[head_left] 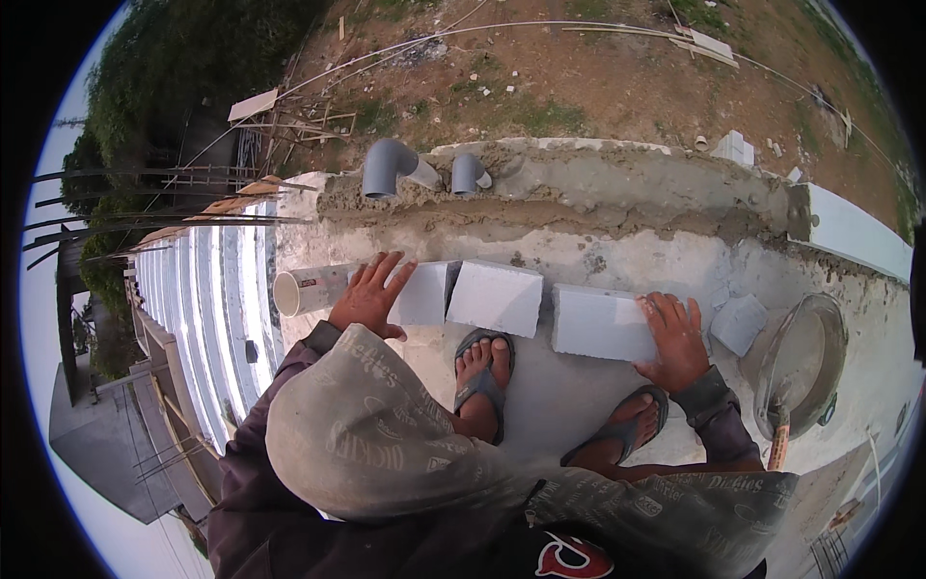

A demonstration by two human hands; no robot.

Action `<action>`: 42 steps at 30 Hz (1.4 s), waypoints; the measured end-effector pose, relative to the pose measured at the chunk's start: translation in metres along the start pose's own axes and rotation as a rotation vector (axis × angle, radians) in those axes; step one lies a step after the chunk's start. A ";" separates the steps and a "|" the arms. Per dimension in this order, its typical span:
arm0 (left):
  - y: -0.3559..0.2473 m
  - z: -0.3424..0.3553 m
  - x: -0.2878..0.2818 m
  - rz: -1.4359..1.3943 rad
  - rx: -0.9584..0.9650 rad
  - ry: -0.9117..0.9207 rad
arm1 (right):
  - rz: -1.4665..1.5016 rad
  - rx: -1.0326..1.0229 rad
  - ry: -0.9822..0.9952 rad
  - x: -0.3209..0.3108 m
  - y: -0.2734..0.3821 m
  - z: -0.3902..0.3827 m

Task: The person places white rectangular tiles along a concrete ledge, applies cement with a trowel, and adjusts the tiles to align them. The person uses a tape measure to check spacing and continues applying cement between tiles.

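My left hand [368, 301] lies with fingers spread at the left end of a white lightweight block [422, 294]. Just left of it is a white pipe [311, 289]. A second white block piece [496, 297] sits beside the first, a dark slanted gap between them. Farther right, across a wider gap, is a third white block [598, 323]. My right hand [670, 335] rests on its right end, fingers stretched and apart. A broken white block chunk [740, 323] lies right of that hand. Neither hand is wrapped round anything.
A round bucket [762, 372] with grey mortar stands at the right, a wooden-handled tool [779, 439] in it. Ahead runs a mortar-covered ledge [646, 188] with two grey pipe elbows [384, 166]. A white block [858, 234] stands at its right end. Metal rods [164, 222] jut out left.
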State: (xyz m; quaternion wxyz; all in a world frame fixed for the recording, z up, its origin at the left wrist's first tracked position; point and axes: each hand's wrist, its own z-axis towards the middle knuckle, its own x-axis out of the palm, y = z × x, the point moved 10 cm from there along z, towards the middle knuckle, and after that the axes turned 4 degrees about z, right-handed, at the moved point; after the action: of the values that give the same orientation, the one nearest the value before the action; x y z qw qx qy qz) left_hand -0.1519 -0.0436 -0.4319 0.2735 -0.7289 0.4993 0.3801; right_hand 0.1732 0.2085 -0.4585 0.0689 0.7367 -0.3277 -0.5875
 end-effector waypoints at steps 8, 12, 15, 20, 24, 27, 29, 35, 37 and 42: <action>0.011 0.021 0.038 -0.003 0.063 -0.086 | 0.085 -0.030 -0.046 0.001 0.017 0.029; -0.009 0.030 0.027 -0.017 0.182 -0.126 | 0.054 0.010 -0.001 -0.003 -0.002 0.023; -0.044 0.042 0.020 -0.053 0.256 -0.135 | 0.019 0.079 0.053 -0.013 -0.033 0.006; -0.083 0.060 0.004 -0.039 0.337 -0.143 | -0.038 0.148 0.103 -0.029 -0.048 -0.012; -0.110 0.067 -0.003 -0.074 0.378 -0.183 | -0.105 0.139 0.124 -0.017 -0.026 0.005; -0.131 0.078 0.001 -0.010 0.425 -0.213 | -0.064 -0.011 0.056 -0.009 -0.001 0.023; -0.136 0.079 0.005 0.004 0.441 -0.221 | -0.068 0.014 0.106 0.001 -0.002 0.026; -0.134 0.071 0.020 -0.090 0.401 -0.130 | -0.074 -0.047 0.120 0.002 0.003 0.018; -0.134 0.071 0.019 -0.118 0.395 -0.154 | -0.056 -0.038 0.107 0.001 0.006 0.018; -0.136 0.068 0.013 -0.113 0.396 -0.178 | -0.056 -0.032 0.104 0.000 0.008 0.022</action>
State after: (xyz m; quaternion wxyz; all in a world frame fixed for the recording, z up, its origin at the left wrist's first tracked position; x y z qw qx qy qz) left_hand -0.0406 0.0507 -0.4784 0.4752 -0.6513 0.4966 0.3216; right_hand 0.1500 0.2085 -0.4616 0.0812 0.7740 -0.2935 -0.5552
